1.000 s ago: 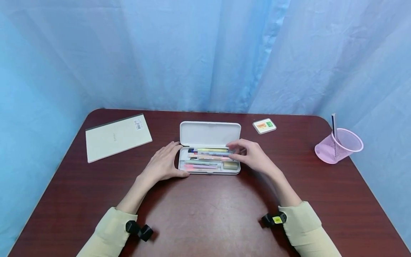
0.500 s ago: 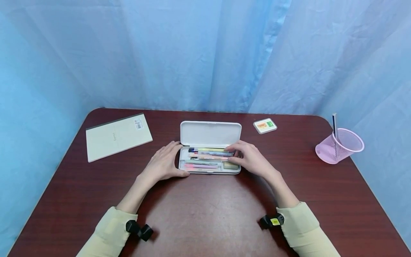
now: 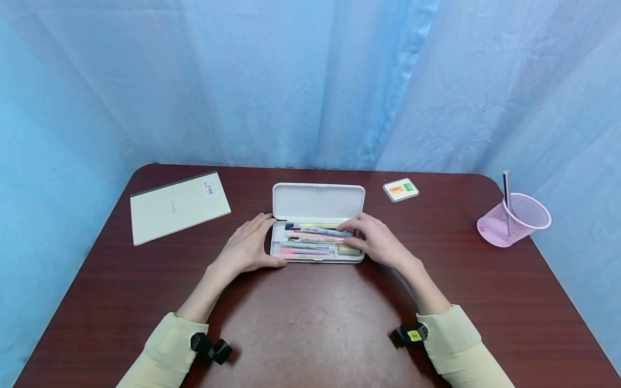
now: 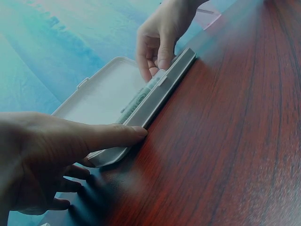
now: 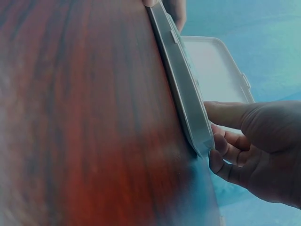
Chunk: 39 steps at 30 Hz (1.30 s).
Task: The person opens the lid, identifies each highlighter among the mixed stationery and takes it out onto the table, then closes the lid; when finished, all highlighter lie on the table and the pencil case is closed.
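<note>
A white pencil case point(image 3: 317, 202) lies on the table with its lid raised, holding several pens and a beige block point(image 3: 347, 250) at its right end. My left hand point(image 3: 247, 245) holds the case's left end, its thumb at the front corner and fingers at the back. Over the case's right part, my right hand point(image 3: 375, 240) pinches a light blue patterned pen point(image 3: 326, 231) near its right end, between thumb and fingers. The pen slants slightly above its neighbours. In the right wrist view, the case's side wall hides the pen.
A cream notebook point(image 3: 180, 208) with a dark spine lies at the back left. Behind the case to the right is a small flat white case point(image 3: 400, 190) with orange and green patches. A pink mesh pen cup point(image 3: 513, 220) at the right edge holds dark sticks.
My right hand has moved slightly left and closed its fingers on the blue pen, whose right end has tilted a little. My left hand has stayed at the case's left end.
</note>
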Available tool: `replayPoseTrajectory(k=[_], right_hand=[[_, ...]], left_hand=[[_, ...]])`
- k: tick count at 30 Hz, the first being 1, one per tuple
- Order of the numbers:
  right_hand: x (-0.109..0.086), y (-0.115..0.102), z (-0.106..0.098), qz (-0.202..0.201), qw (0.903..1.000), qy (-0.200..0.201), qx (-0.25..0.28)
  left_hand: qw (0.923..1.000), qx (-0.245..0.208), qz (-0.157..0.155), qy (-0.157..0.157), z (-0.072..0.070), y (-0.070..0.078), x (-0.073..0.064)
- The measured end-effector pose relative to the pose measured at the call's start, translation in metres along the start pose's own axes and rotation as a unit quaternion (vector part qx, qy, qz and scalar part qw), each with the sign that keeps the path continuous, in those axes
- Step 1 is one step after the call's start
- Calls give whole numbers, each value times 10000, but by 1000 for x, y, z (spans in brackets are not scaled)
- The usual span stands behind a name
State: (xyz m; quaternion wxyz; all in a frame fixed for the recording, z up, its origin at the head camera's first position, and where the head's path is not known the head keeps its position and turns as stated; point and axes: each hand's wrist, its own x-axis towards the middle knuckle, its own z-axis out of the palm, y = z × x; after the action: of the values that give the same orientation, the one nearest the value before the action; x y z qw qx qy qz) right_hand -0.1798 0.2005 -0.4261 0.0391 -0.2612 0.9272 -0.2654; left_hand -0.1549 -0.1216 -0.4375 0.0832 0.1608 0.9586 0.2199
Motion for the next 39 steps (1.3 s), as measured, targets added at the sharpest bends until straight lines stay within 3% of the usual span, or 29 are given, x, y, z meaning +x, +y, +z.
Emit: replayPoseTrajectory(k=[10,22,39], right_hand=[[0,1,4,-114,9998,158,-76],[4,7,3,-205,9990,199,356],[4,14,-3,161,9930,386,1106]], left_hand=[[10000,41,-10,-29,0,0,0],[10000,53,-36,-31,0,1,0],[10000,33,-40,-39,0,1,0]])
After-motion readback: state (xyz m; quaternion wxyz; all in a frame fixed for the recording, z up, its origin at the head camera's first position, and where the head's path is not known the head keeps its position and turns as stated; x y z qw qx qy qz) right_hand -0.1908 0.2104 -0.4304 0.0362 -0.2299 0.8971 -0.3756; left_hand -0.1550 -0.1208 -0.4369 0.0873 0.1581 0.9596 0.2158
